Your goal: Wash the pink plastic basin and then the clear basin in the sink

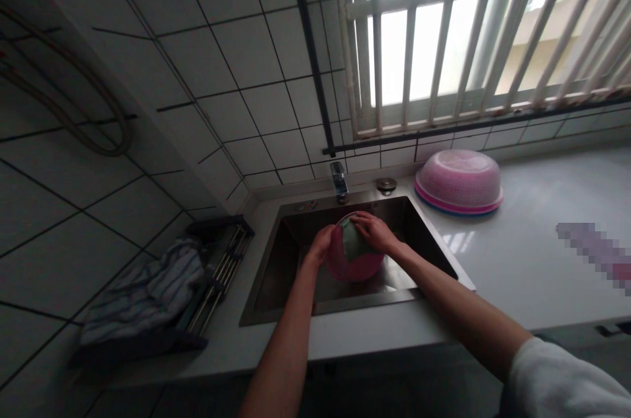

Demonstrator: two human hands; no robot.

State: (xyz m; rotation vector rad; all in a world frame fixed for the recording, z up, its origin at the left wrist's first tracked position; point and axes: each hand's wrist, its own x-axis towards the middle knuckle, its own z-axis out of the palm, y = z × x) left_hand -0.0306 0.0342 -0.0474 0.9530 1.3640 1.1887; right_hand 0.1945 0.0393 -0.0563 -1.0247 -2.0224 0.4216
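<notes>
Over the sink (290,254), a pink basin (355,270) is tilted with its inside toward me. My left hand (322,244) grips the basin's left rim. A green cloth (352,240) lies against the inside of the basin, under the fingers of my right hand (372,232), which press and hold it near the upper rim. The faucet (339,180) stands just behind the basin at the sink's back edge.
An upturned pink strainer basket (458,178) sits on the counter (517,208) at right. A striped towel (152,290) drapes over a dark rack (221,280) at left. A drain plug (386,185) lies beside the faucet. A barred window (444,43) is above.
</notes>
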